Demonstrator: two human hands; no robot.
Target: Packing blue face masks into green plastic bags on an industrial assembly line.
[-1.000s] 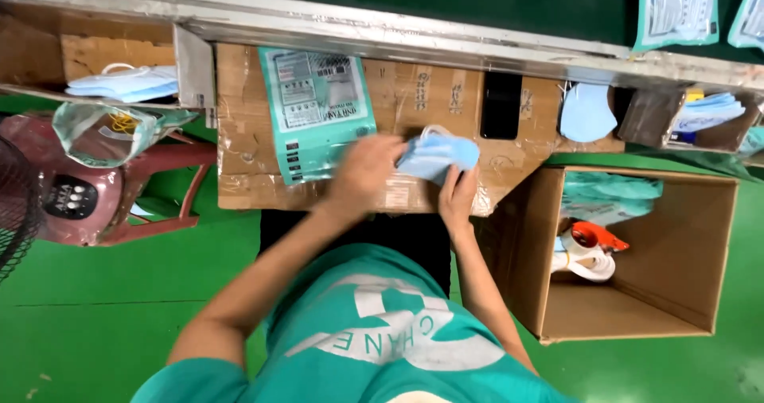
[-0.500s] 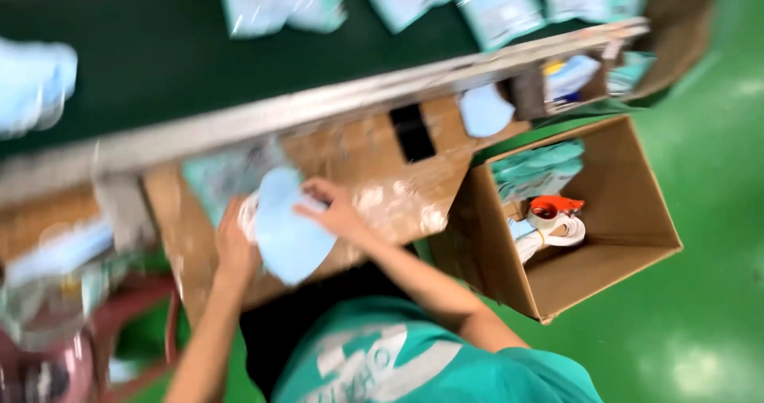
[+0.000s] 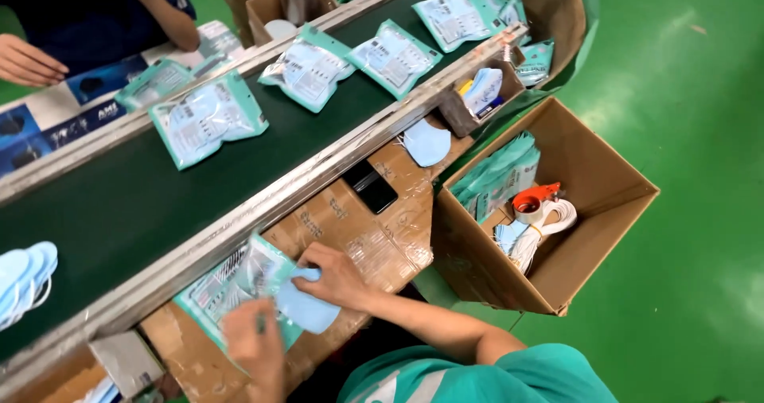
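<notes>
Right hand pinched on the blue mask, left hand gripping the teal pouch on the taped cardboard bench below the conveyor; I judge best to hold the pouch mouth wide and feed the mask flat.

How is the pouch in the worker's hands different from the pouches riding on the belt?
The pouch in hand lies on the cardboard worktop, held by the left hand and right hand, with a blue mask half out of its mouth. The belt pouches lie flat on the dark conveyor, untouched, masks fully inside. Both are teal with clear fronts.
</notes>
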